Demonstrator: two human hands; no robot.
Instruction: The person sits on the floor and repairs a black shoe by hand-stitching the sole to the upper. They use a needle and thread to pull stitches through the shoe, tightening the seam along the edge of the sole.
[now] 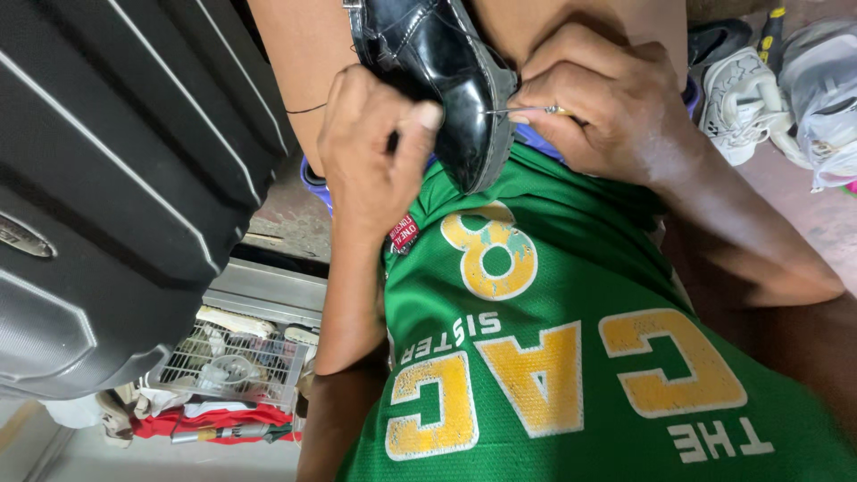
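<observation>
A shiny black leather shoe [437,62] rests toe-down against my lap, above my green jersey with yellow lettering [553,357]. My left hand [370,152] grips the shoe from the left, thumb pressed on its upper near the sole edge. My right hand [603,103] pinches a thin metal awl or needle [527,111] whose tip meets the sole edge of the shoe on its right side.
A large dark ribbed hard-shell suitcase [116,178] fills the left. Below it lie a wire basket [232,361] with small items and red cloth [214,419]. White sneakers [750,98] and a plastic-wrapped shoe [826,89] sit on the floor at upper right.
</observation>
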